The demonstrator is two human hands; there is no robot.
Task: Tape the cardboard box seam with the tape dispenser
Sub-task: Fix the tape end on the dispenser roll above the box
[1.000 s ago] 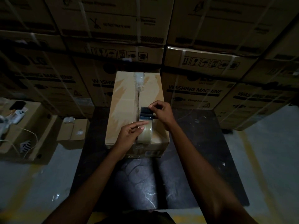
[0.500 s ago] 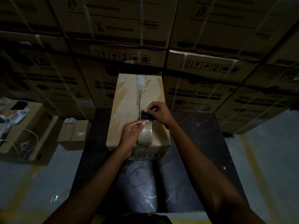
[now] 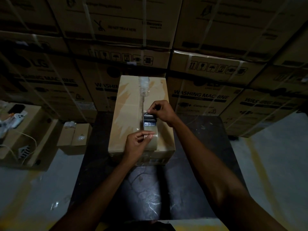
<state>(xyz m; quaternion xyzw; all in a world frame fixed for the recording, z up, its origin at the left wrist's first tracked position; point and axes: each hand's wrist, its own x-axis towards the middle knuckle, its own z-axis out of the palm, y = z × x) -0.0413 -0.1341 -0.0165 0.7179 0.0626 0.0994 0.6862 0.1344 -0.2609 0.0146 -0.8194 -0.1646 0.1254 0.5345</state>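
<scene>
Here, step in hand: the free end of the tape appears to be picked loose at the dispenser's front edge, so that a run along the seam can be started.

Cardboard box (image 3: pixel 130 114): stood on a dark table (image 3: pixel 208 164), long axis pointing away from the person; the centre seam (image 3: pixel 142 100) runs down its top, with a crumpled patch of old clear tape (image 3: pixel 144 85) at the far end.

Tape dispenser (image 3: pixel 150 120): set on the box top, right on the seam and toward the near half; its clear tape roll (image 3: pixel 152 139) lies at the near side.

Left hand (image 3: pixel 135 145): fingers curled, thumb and forefinger closed on the side of the roll, by which the tool is steadied.

Right hand (image 3: pixel 162 110): fingertips pinched together at the dispenser's far edge; whether the tape end is actually caught cannot be told in this dim light.

Doing it well: the roll should be kept from turning while the end is lifted; the end should be drawn out straight, centred over the seam, and pressed down flat before the dispenser is pulled.

Risk: the tape may be folded onto itself, or laid off-centre so that one flap is left unbonded.

Surroundings: stacked washing-machine cartons (image 3: pixel 200 97) behind.
</scene>
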